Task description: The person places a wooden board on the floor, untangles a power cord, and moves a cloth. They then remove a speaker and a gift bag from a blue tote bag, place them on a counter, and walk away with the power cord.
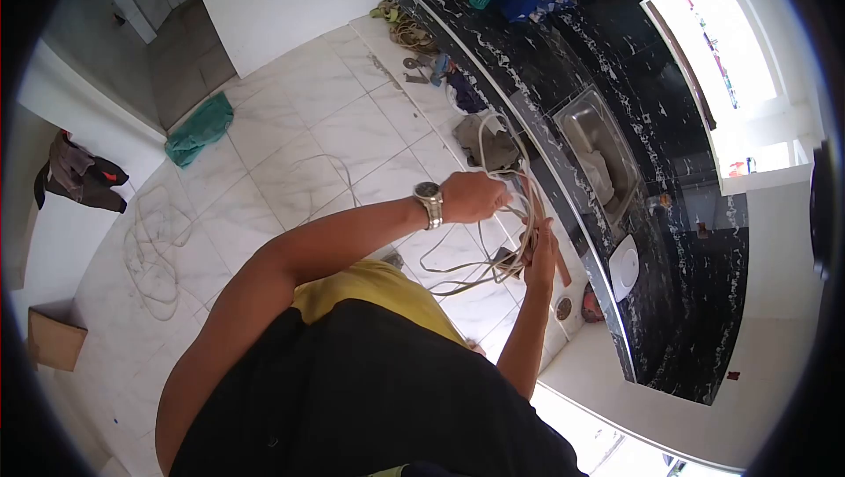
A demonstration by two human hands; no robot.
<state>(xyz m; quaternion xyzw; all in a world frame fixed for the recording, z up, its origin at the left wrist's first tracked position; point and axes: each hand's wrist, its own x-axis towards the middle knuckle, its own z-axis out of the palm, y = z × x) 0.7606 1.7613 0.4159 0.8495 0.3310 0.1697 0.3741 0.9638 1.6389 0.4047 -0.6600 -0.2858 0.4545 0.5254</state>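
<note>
Holding a pale cable (530,213) in loops before the body, the two hands stand close together in the head view, over the tiled floor (295,187) and beside the black counter (519,81) with its sink (619,156). The loops hang bunched at the right hand (539,253), probably so the strands stay together, while the left hand (475,197) sits just across from it, seemingly to control a strand at the top. Space away from the counter edge likely lets the wide loops hang freely. The left fingers are folded into a fist, gripping cable, their tips mostly hidden; the right fingers curl round the gathered strands, though how tightly I cannot tell. Another loose length (145,257) lies on the floor, well apart.
</note>
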